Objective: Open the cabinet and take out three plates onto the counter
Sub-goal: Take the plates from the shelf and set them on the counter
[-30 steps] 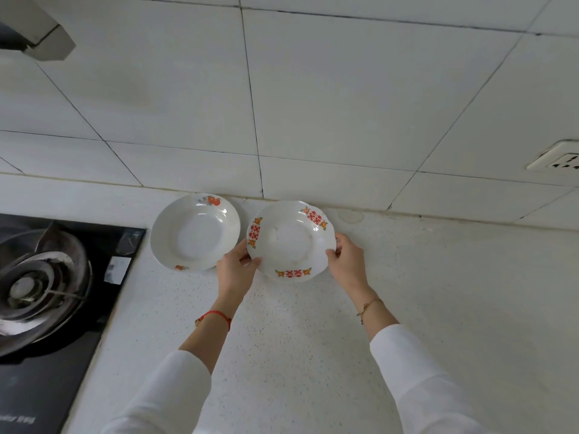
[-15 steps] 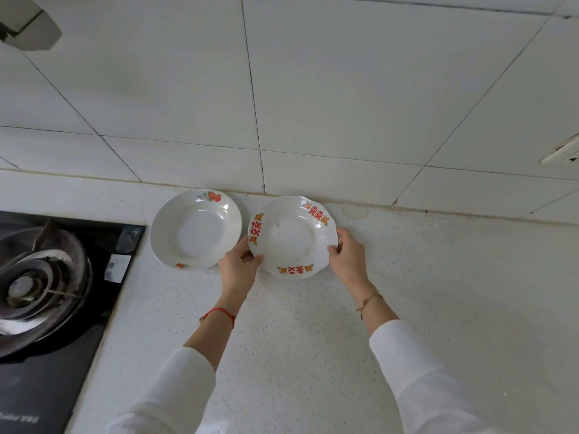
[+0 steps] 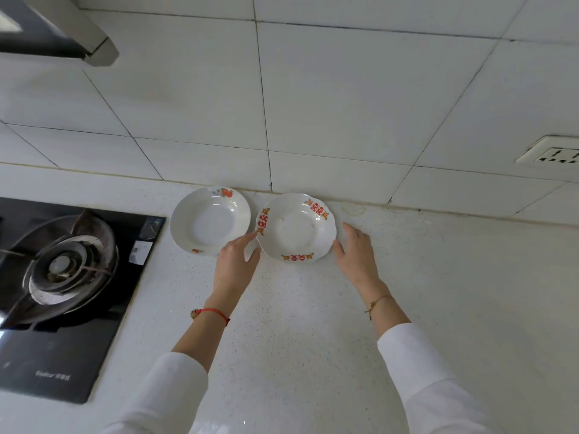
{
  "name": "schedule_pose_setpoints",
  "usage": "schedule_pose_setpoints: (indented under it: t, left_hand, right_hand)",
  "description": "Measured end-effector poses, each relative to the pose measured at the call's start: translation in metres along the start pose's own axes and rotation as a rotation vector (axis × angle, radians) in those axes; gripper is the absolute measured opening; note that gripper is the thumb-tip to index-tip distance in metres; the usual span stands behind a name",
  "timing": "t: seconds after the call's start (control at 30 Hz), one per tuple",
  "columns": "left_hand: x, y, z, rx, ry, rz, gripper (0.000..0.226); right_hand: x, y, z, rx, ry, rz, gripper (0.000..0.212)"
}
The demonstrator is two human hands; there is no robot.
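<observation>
Both hands, left hand (image 3: pixel 233 264) and right hand (image 3: pixel 355 253), lie slack with no grip, flanking the red-patterned plate (image 3: pixel 296 228). Likely stiff, glazed, breakable: grip its rim at 2 opposite sides.

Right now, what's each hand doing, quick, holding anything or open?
Left hand: open, fingers straight, index fingertip at the rim of the red-patterned plate, holding nothing.
Right hand: open, fingers relaxed beside that plate's right edge, holding nothing.
</observation>
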State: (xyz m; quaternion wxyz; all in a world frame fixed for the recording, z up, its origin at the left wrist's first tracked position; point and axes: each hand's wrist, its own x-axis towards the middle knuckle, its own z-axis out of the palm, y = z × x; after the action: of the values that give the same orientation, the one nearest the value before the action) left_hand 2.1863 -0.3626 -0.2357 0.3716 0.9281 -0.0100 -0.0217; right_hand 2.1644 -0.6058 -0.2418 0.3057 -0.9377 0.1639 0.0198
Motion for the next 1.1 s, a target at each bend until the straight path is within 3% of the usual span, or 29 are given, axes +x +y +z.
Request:
schedule_pose_setpoints:
  t: [0.5,1.1]
  left_hand:
    - [-0.127,0.029,-0.058,0.281,0.119,0.272,0.043]
    - [-0.304,-0.007,-0.116,0.217,0.154,0.348,0.042]
  right_hand:
    - [-0.134,0.002,-0.058,-0.044,0.158,-0.226,0.048]
    - [-0.316,0.000,-0.061,-0.034,0.261,-0.247,0.046]
